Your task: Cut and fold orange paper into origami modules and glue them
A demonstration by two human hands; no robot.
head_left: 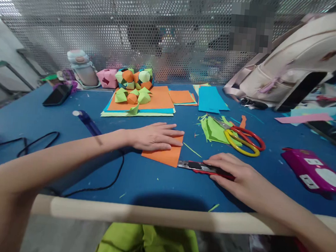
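My left hand [157,136] lies flat with its fingers stretched out on an orange piece of paper [167,155], covering its upper part. From the right, my right hand [234,173] is closed around a red and black utility knife [202,167], which lies low over the table. The knife's metal tip meets the right edge of the orange paper near its lower corner. Just beyond my right hand are red and yellow handled scissors [243,138], resting on light green paper pieces [214,129].
Behind my hands are stacked coloured sheets [158,97] with folded paper shapes [132,97], and blue paper [210,99]. A purple device [314,170] and a beige backpack [297,55] stand right. A bottle [83,69], a phone [57,94] and a black cable [119,171] lie left.
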